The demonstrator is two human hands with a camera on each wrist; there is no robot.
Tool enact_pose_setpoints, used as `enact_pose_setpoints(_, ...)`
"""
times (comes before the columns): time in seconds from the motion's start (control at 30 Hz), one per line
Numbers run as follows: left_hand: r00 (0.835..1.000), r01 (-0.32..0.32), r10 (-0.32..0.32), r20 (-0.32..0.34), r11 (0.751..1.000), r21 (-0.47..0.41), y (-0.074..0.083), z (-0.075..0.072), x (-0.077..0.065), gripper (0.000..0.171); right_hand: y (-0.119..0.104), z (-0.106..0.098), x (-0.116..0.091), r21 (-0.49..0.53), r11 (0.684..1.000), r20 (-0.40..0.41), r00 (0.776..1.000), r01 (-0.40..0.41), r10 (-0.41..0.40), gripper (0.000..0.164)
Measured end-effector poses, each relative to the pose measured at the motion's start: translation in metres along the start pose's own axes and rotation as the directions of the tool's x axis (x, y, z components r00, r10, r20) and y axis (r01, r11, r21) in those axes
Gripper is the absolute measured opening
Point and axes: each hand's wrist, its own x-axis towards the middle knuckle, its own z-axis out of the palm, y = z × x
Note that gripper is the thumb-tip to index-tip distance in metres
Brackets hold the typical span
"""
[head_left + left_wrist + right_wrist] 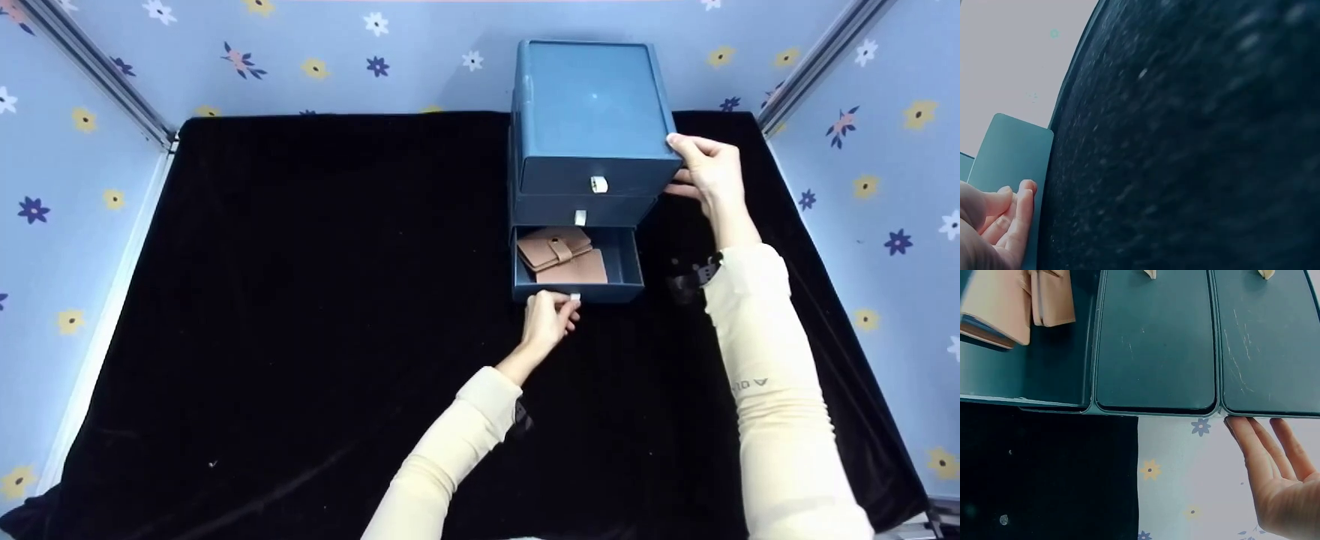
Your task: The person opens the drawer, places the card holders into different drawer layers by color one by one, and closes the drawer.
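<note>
A blue three-drawer cabinet stands at the back right, its bottom drawer pulled out. Inside lie a tan snap-strap wallet and a flat tan wallet or notebook partly beneath it. At the drawer's front, my left hand pinches the small pale pull tab; the left wrist view shows its fingers by the blue drawer front. My right hand steadies the cabinet's upper right side, thumb on the top edge. Straight fingers touch the side in the right wrist view.
Black cloth covers the table. Flowered blue panels rise at the back and both sides, with metal posts at the corners. The upper drawers carry pale tabs and are closed.
</note>
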Motion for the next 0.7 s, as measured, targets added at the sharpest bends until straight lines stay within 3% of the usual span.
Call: enact_pose_setpoints(0.7, 0.997, 0.044, -0.041, -0.058, 0.998, 0.043, 0.007, -0.004, 0.051, 0.015, 0.000, 0.001, 0.001, 0.001, 1.000, -0.008, 1.000, -0.008, 0.008, 0.037)
